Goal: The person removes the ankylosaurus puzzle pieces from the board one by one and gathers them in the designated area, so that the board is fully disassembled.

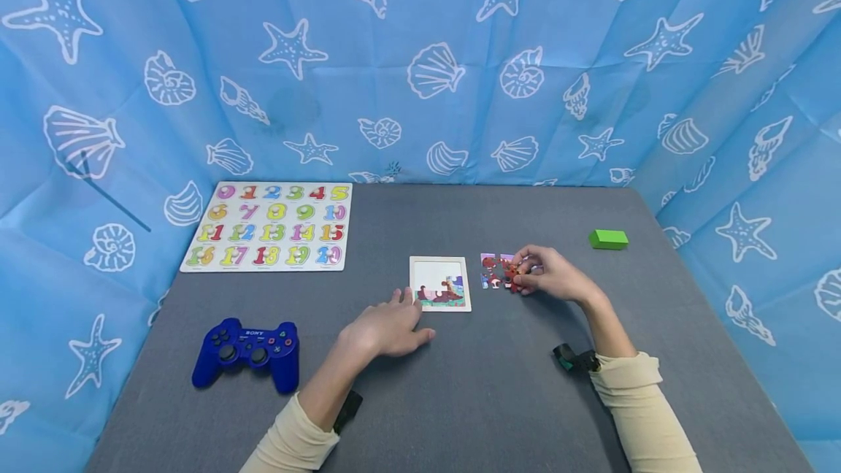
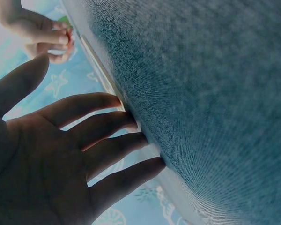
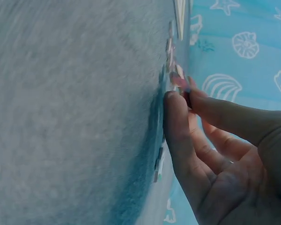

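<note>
A small square puzzle tray (image 1: 430, 274) lies mid-table, with fitted pieces (image 1: 442, 296) filling its lower and right part. My left hand (image 1: 389, 325) has its fingers spread, their tips at the tray's left edge. In the left wrist view the palm of that hand (image 2: 47, 154) faces the camera and holds nothing. To the tray's right lie several loose jigsaw pieces (image 1: 490, 280). Over them, my right hand (image 1: 555, 276) pinches a reddish puzzle piece (image 1: 512, 277) between thumb and fingers. Part of that piece is hidden by the fingertips in the right wrist view.
A number puzzle board (image 1: 272, 225) lies at the back left, and a blue game controller (image 1: 248, 352) in front of it. A green block (image 1: 608, 239) sits at the back right. Blue curtain (image 1: 434, 93) with shell patterns hangs behind the grey table (image 1: 473, 400).
</note>
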`<state>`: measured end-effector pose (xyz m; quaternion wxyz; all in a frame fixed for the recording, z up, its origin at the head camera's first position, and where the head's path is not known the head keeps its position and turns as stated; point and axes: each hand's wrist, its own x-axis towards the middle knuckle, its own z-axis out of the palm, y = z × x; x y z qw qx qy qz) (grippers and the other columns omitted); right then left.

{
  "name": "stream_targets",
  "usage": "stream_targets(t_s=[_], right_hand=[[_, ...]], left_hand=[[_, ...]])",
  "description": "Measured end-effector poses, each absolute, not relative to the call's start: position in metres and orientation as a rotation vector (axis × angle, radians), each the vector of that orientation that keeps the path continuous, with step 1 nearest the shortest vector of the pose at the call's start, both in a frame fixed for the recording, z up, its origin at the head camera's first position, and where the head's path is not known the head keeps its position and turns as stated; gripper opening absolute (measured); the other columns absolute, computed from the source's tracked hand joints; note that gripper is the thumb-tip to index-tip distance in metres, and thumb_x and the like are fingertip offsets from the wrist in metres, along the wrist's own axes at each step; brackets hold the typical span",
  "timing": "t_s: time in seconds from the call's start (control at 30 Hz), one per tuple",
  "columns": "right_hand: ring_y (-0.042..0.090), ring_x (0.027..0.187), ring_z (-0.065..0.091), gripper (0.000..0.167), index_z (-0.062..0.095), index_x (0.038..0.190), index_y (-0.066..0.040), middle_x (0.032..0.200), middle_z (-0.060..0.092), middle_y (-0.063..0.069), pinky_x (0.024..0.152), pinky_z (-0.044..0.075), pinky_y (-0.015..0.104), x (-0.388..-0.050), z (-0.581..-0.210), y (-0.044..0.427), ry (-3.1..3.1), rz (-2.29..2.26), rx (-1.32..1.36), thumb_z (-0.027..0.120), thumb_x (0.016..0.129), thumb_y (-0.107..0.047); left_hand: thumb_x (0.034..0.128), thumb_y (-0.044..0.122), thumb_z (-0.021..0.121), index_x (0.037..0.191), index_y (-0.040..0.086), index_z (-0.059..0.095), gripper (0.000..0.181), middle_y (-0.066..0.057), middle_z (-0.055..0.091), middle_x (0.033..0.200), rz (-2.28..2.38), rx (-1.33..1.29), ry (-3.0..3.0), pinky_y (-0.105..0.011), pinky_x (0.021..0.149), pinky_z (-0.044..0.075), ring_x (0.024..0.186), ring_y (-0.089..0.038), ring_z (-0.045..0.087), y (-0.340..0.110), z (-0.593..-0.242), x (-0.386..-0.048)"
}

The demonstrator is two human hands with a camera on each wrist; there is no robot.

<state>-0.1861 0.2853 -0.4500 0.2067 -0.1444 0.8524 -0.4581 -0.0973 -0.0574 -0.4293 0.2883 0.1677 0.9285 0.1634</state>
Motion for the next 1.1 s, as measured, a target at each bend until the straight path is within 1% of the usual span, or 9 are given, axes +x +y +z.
stream_targets(t_s=[0.23, 0.33, 0.6, 0.73, 0.87, 1.1], right_hand=[[0.008, 0.076, 0.074, 0.026, 0.06, 0.12, 0.018, 0.099, 0.072, 0.027, 0.071, 0.068, 0.032, -0.187, -0.457, 0.285, 2.392, -1.279, -0.359, 0.069, 0.1, 0.005], [0.01, 0.076, 0.075, 0.026, 0.06, 0.121, 0.017, 0.098, 0.072, 0.026, 0.07, 0.068, 0.032, -0.187, -0.457, 0.284, 2.408, -1.261, -0.322, 0.069, 0.1, 0.005], [0.015, 0.074, 0.075, 0.026, 0.063, 0.12, 0.012, 0.095, 0.068, 0.016, 0.069, 0.068, 0.033, -0.188, -0.455, 0.284, 2.481, -1.178, -0.244, 0.073, 0.101, -0.002], [0.015, 0.074, 0.075, 0.025, 0.063, 0.119, 0.013, 0.096, 0.07, 0.02, 0.07, 0.068, 0.034, -0.187, -0.453, 0.282, 2.45, -1.233, -0.25, 0.072, 0.1, -0.001], [0.014, 0.076, 0.076, 0.025, 0.062, 0.119, 0.016, 0.098, 0.071, 0.025, 0.072, 0.069, 0.036, -0.186, -0.453, 0.273, 2.374, -1.314, -0.287, 0.07, 0.1, 0.002], [0.017, 0.087, 0.075, 0.024, 0.064, 0.123, 0.014, 0.103, 0.071, 0.021, 0.077, 0.069, 0.037, -0.183, -0.454, 0.251, 2.267, -1.355, -0.38, 0.068, 0.104, 0.0]], left_hand=[[0.1114, 0.05, 0.056, 0.167, 0.006, 0.042, 0.072, -0.02, 0.029, 0.179, 0.434, 0.449, 2.481, -0.065, 0.131, 0.032, 0.169, -0.036, 0.026, -0.058, -0.43, -0.097], [0.1116, 0.05, 0.056, 0.167, 0.006, 0.042, 0.072, -0.02, 0.028, 0.18, 0.437, 0.447, 2.477, -0.065, 0.132, 0.032, 0.17, -0.036, 0.025, -0.058, -0.429, -0.097], [0.1118, 0.05, 0.055, 0.168, 0.006, 0.04, 0.073, -0.019, 0.027, 0.18, 0.44, 0.445, 2.473, -0.065, 0.131, 0.032, 0.17, -0.037, 0.025, -0.058, -0.429, -0.097], [0.1116, 0.05, 0.056, 0.167, 0.006, 0.041, 0.073, -0.019, 0.027, 0.18, 0.439, 0.439, 2.474, -0.065, 0.132, 0.032, 0.17, -0.036, 0.025, -0.058, -0.43, -0.097], [0.1112, 0.051, 0.056, 0.167, 0.006, 0.041, 0.073, -0.019, 0.028, 0.18, 0.436, 0.436, 2.478, -0.065, 0.132, 0.032, 0.17, -0.036, 0.025, -0.058, -0.43, -0.098], [0.1115, 0.05, 0.056, 0.167, 0.006, 0.041, 0.073, -0.018, 0.028, 0.18, 0.434, 0.43, 2.47, -0.065, 0.132, 0.032, 0.17, -0.035, 0.024, -0.057, -0.429, -0.098]])
